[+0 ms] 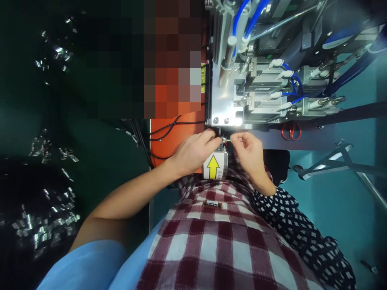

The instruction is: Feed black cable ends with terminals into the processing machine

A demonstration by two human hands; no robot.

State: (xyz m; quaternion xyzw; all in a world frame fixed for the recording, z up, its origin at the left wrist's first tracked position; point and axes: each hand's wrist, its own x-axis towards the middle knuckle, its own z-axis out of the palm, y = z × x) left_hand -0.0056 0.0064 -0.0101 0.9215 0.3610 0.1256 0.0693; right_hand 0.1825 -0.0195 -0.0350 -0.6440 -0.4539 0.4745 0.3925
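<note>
In front of my waist, at the machine's near edge, my two hands work close together. My left hand [196, 151] is closed, its fingertips pinching at a small metal cable connector [224, 140]; its palm side is hidden. Fine coloured wires [229, 140], one of them green, stick out of the connector to the right. My right hand [249, 151] pinches these wires between thumb and forefinger. Just below the fingers is a white label [213, 166] with a yellow arrow pointing toward the machine.
A machine [223, 100] with metal cylinders and blue air tubes [294, 82] stands directly ahead. Black cables [169, 131] cross the orange surface [181, 139] at left. Piles of shiny connectors [39, 229] lie on the dark table far left. Red-handled scissors [291, 131] lie at right.
</note>
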